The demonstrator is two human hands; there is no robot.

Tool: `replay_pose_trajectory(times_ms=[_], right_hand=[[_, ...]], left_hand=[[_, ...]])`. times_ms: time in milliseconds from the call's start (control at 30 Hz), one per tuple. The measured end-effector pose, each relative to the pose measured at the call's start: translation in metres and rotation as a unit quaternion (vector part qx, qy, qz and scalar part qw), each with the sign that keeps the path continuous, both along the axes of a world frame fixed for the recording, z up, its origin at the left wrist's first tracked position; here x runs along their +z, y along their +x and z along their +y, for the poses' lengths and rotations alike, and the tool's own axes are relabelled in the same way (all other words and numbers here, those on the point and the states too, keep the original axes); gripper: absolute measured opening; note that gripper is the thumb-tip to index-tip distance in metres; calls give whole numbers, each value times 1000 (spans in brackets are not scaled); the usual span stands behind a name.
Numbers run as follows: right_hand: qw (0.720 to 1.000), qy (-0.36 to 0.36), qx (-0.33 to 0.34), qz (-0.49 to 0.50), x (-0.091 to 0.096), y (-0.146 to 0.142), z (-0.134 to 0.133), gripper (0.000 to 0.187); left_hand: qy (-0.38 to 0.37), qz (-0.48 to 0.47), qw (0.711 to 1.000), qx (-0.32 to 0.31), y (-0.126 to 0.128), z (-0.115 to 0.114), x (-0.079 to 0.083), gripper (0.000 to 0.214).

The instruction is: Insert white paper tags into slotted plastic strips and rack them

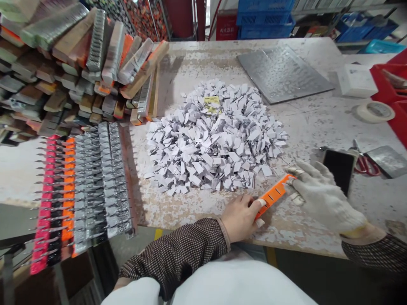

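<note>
Firstly, the bare left hand (240, 218) is closed around the lower end of an orange plastic strip (272, 197), and this strip lies at a slant on the worn, paint-spotted bench (187, 209), just below a big pile of small white paper pieces (216, 140). A white paper bit shows at the fingers of this hand. The right hand (324, 197) wears a white cotton glove, and its fingers reach to the upper end of the strip. They look loose and spread, but I cannot tell if they really pinch it.

To work well here, I judge that the strip should stay flat and steady between both hands, with the fingertips pressing lightly, so it does not slip on the rough bench.

Near the right hand lie a black phone (340, 169), red-handled scissors (365, 166) and a roll of tape (375, 111). A metal sheet (284, 74) lies beyond the pile. On the left side, rows of strips with metal spikes (85, 186) sit on a wooden board, and many more boards (63, 55) are stacked behind them.

A yellow label (212, 103) lies on top of the pile, but its print is too small to read. I can read no brand.
</note>
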State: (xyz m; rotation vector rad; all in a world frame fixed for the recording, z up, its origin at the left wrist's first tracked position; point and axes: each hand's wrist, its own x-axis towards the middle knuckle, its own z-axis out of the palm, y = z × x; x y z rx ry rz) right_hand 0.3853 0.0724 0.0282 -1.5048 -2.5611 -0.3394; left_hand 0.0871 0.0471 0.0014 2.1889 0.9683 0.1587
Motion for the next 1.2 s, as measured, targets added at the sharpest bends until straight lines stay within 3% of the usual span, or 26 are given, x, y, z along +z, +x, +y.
replay_pose_trajectory(times_ms=[367,700,967,1067,1200], right_hand=[[998,-66,-2,12,-7,12,9,30],[998,1,62,6,-12,7,18,29],[996,-86,35,-17,-17,8,31,24],[995,-98,16,-18,-10,5,29,29],[985,-162,-46,-31,12,-2,39,29]], left_hand=[[6,11,1000,1,0,-1,1,57],[3,29,1000,-5,1,0,5,51],[28,40,999,-20,2,0,4,52],[41,42,998,-24,2,0,4,53],[47,48,998,-22,1,0,5,51]])
